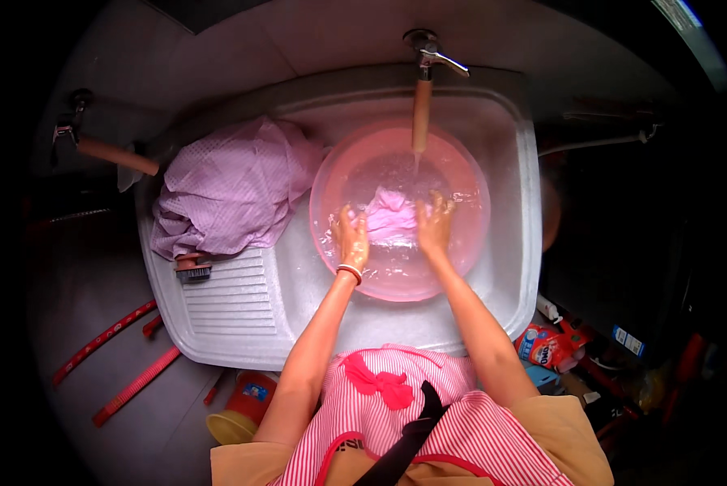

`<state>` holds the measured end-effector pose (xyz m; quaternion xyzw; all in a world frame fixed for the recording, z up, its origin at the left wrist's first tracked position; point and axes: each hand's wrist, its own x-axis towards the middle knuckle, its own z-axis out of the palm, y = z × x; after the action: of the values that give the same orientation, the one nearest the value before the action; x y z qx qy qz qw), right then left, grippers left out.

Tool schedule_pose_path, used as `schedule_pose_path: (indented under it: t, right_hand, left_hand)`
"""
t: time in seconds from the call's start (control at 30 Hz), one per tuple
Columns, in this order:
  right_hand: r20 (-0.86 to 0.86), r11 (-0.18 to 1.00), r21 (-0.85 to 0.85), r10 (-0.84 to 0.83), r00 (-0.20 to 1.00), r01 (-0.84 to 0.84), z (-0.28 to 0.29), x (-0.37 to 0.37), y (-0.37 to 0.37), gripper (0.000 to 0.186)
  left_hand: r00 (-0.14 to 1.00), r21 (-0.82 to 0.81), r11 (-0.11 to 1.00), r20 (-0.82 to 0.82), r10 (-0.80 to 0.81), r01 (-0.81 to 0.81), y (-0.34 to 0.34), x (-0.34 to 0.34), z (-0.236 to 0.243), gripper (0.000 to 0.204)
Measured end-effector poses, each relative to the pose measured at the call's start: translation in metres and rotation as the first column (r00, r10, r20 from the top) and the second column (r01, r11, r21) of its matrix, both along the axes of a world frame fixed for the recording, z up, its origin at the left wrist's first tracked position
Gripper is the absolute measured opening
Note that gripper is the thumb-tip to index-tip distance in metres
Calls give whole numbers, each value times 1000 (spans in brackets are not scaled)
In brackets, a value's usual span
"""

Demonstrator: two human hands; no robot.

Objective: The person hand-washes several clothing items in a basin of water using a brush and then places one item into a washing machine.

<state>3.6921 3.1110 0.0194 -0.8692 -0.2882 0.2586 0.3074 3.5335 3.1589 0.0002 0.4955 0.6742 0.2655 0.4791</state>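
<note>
A pink plastic basin [461, 174] full of water sits in a white sink [509, 267]. Both of my hands are in the water. My left hand [352, 236], with a bracelet at the wrist, and my right hand [434, 222] grip a small pink cloth [390, 215] from either side. A tap [425, 49] with a short orange hose [421, 116] hangs over the basin's far side, and water runs from it into the basin.
A large pale purple cloth [230, 186] lies heaped on the sink's left part, above a ribbed washboard surface [227, 296]. A scrubbing brush [192, 268] rests at its edge. A second tap [72, 121] is at far left. Detergent packets [546, 347] lie on the floor at right.
</note>
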Motion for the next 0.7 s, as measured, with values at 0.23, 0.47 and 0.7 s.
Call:
schedule_pose_path:
  t: [0.23,0.47,0.7]
  right_hand:
    - [84,806,-277,562,823,-523,-82,3,-48,39]
    - [-194,979,2,199,961,-202,-48,-20,-11,25]
    - [139,734,382,555,820,-562,110,-76,-1,18]
  left_hand:
    - [498,-278,673,-495,-712,685,-2,27,15,37]
    - [915,-644,735,394,82,211,3,22,-42,60]
    - [146,-367,598,912,384,712,-1,-8,-54,25]
